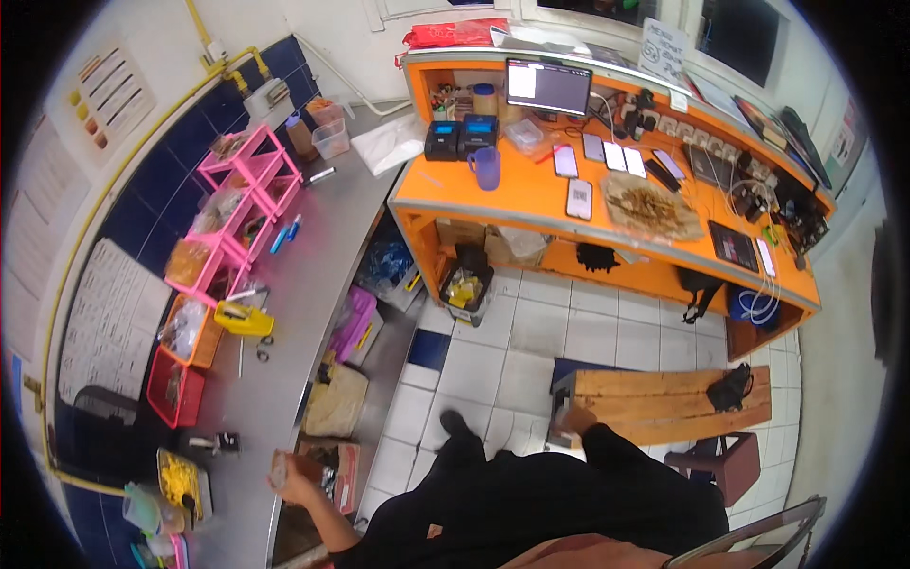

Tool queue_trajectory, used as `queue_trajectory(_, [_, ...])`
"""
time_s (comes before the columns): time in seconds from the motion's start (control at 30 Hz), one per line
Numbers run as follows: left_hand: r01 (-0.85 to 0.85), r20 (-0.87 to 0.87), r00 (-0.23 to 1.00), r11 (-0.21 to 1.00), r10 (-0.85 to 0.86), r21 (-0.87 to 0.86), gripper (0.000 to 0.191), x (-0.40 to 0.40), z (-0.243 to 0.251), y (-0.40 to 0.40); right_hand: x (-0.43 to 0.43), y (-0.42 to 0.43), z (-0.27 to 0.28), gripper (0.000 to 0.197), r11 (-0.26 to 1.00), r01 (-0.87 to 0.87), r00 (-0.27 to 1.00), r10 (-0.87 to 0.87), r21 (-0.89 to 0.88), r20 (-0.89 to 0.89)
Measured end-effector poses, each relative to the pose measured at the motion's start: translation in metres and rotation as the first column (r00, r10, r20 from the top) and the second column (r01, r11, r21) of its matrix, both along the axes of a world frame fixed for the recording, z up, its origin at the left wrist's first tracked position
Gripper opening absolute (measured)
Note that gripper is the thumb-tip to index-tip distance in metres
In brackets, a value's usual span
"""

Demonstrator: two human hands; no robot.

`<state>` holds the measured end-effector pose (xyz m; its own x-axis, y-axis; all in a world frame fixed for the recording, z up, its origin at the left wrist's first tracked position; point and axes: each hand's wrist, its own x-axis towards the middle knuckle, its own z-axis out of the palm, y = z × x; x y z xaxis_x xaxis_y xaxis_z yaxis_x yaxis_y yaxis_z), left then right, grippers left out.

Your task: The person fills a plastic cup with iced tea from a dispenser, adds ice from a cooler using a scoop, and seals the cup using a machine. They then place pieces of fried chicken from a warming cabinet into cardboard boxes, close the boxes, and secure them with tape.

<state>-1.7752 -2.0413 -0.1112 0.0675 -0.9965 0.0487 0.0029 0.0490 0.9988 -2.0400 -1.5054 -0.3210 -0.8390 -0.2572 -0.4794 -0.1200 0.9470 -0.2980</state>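
My left hand is beside the front edge of the steel counter. Its fingers are around a small translucent item, too blurred to name exactly. Below that hand, a cardboard box with things inside sits on the lower shelf. My right hand is low on my other side, over the near end of a wooden bench. A pale blur shows at its fingers, and whether it grips something cannot be made out.
Pink tiered baskets, a yellow tape dispenser, scissors and a tray of yellow food pieces line the counter. An orange desk carries several phones, a monitor and a purple jug. A stool stands beside the bench.
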Motion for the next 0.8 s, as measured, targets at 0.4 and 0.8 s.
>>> queue_trajectory(0.4, [-0.596, 0.153, 0.627, 0.597, 0.764, -0.538, 0.097, -0.221, -0.030, -0.179, -0.290, -0.284, 0.235, 0.080, 0.905, -0.220, 0.975, 0.196, -0.363, -0.102])
queue_trajectory(0.8, [-0.736, 0.401, 0.425, 0.567, 0.812, -0.369, 0.105, -0.200, -0.031, -0.104, -0.383, -0.493, 0.314, 0.072, 0.259, -0.792, 0.577, 0.612, -0.552, -0.541])
